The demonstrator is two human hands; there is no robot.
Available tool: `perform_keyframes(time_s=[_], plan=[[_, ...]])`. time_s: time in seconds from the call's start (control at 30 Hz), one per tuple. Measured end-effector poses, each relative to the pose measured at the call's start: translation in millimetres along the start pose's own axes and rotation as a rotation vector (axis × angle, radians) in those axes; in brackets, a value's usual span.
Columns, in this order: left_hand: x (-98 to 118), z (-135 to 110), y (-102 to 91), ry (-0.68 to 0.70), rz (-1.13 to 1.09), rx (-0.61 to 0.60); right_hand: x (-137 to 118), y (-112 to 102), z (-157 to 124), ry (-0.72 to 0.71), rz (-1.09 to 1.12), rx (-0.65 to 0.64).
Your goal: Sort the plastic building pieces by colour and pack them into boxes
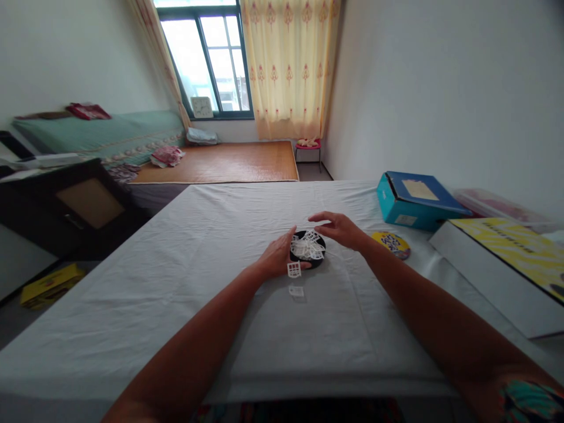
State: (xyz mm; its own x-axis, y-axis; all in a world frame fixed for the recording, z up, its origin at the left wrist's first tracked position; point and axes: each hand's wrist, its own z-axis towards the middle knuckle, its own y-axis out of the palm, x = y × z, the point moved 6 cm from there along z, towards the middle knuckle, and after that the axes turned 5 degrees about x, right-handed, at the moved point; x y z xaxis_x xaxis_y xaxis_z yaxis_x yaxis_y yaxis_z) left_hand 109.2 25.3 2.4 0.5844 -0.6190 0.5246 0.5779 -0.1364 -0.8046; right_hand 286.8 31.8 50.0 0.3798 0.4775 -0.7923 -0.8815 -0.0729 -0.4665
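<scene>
A round black dish (318, 262) sits on the cloth with a heap of small white lattice pieces (307, 245) in it. Cupped against the dish's left side is my left hand (278, 257), fingers along the far rim and thumb along the near one. One white lattice piece (294, 269) shows right by that thumb; whether it rests on the hand or on the dish's rim, I cannot tell. A further small white piece (296, 291) lies on the cloth nearer to me. My right hand (337, 229) hovers at the dish's far right edge, its curved fingers apart and nothing seen between them.
White cloth (189, 264) covers the table. To the right are a round yellow lid (391, 244), a blue box (420, 197), a yellow-and-white box (502, 264) and a clear plastic container (497, 202). A dark cabinet (88, 202) stands left; a bed (229, 161) lies beyond.
</scene>
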Motion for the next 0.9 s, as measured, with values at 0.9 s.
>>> perform_keyframes(time_s=[0.9], plan=[[-9.5,0.6,-14.3,0.082,0.046,0.08,-59.9,96.7,-66.8,-0.229,-0.648,-0.625]])
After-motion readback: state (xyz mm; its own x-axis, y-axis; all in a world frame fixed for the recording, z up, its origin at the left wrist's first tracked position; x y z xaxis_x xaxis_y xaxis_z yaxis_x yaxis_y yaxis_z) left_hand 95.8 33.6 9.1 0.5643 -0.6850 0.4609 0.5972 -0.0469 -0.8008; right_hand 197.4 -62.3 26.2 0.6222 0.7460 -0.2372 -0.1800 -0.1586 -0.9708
